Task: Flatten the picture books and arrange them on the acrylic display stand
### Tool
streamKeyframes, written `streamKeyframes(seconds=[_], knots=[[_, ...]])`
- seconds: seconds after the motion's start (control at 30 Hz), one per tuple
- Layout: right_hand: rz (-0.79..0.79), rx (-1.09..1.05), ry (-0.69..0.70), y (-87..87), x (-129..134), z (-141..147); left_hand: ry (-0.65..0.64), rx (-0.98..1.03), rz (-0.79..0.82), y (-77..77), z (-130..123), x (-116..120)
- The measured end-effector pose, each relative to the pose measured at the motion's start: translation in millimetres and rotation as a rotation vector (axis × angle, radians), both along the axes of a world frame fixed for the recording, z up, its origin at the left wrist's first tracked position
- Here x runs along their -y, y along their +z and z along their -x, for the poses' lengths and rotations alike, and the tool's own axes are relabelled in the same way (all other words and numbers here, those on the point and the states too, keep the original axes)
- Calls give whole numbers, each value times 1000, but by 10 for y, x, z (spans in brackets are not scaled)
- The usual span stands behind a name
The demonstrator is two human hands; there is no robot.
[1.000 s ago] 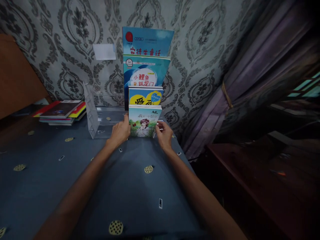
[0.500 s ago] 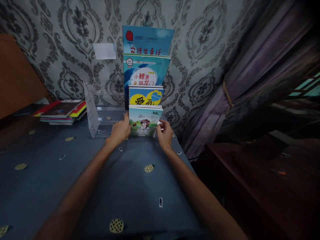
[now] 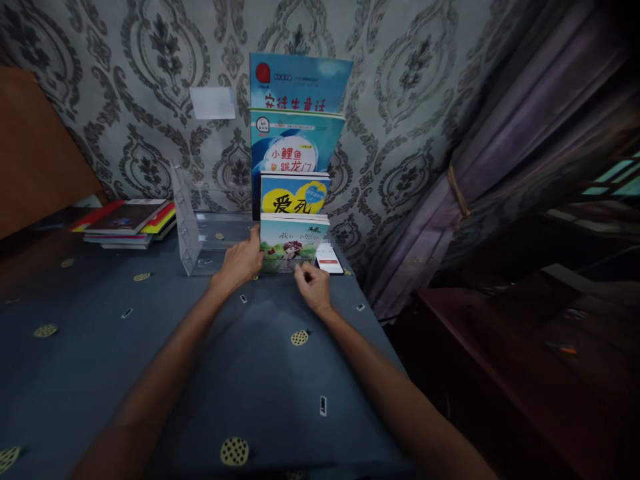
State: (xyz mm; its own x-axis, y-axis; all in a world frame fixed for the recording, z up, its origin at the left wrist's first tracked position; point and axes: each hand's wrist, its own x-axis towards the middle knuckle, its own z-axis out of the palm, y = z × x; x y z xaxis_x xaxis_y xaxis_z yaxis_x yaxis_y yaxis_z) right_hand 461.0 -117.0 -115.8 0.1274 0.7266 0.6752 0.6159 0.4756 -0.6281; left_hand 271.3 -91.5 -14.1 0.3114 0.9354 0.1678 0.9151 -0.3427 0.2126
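In the head view, the foremost storybook (image 3: 285, 248) stands upright in the clear acrylic book rack (image 3: 187, 230) on the bench (image 3: 273, 407), between the grip of the left hand (image 3: 243, 259), touching its left edge with any clamping impossible to tell, and that of the right hand (image 3: 315, 288), fingertips bunched at its lower right front, any hold unclear. Since the earlier frame, the right hand has shifted from the storybook's right edge to its front, baring the smartphone (image 3: 328, 259) beside it.
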Motion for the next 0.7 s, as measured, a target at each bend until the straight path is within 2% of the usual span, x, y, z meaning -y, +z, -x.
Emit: streamKeyframes(seconds=[0.23, 0.37, 0.5, 0.6, 0.67, 0.7], knots=[[48, 123, 142, -40, 62, 94, -59, 24, 26, 86, 68, 37], [64, 146, 169, -47, 64, 99, -131, 43, 43, 199, 249, 12], [88, 166, 179, -54, 64, 99, -285, 139, 147, 405, 558, -9], [111, 178, 176, -62, 63, 100, -386, 296, 229, 576, 866, 16], [127, 185, 173, -65, 62, 102, -334, 442, 251, 648, 1127, 20], [134, 188, 172, -65, 62, 104, -250, 519, 233, 663, 1275, 6]])
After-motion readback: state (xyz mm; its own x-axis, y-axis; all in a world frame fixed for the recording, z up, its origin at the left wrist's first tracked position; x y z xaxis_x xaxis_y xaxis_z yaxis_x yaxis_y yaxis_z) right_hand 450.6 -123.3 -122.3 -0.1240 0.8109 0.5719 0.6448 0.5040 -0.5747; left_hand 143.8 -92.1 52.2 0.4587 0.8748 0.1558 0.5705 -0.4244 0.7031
